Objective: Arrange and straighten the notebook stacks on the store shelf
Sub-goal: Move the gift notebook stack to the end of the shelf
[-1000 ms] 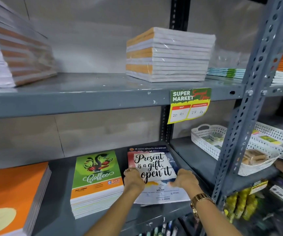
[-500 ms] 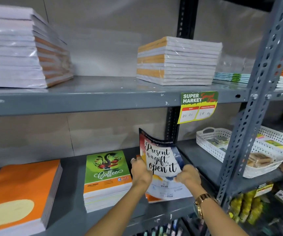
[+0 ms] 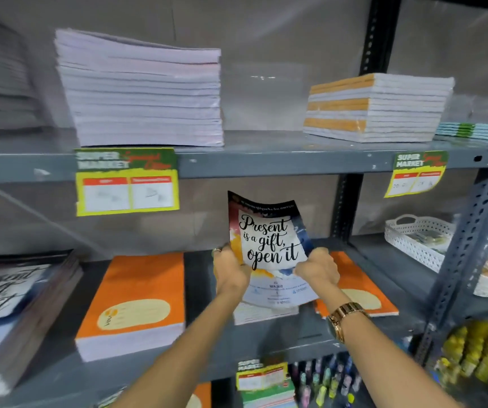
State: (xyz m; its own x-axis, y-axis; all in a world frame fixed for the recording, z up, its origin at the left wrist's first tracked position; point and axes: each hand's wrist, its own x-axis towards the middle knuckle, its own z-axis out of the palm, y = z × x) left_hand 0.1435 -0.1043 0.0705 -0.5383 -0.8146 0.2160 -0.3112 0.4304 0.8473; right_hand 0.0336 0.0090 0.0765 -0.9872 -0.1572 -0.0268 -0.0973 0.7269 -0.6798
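A notebook with the cover "Present is a gift, open it" is tilted up off the lower shelf, its top bent. My left hand grips its left edge and my right hand its right edge. Just right of it lies a thin orange notebook. Under its bottom edge show the page edges of a low stack whose cover is hidden. To the left sit an orange stack and, at the far left, a tall stack with the same "Present" cover.
The upper shelf carries a tall white stack, an orange-and-white stack and thin green notebooks. Price tags hang on its edge. A perforated steel post and white baskets stand at right.
Both hands have raised the "Present" notebook from flat to nearly upright, uncovering the orange notebook beneath. The view has swung left, bringing in the white stack and a second price tag.
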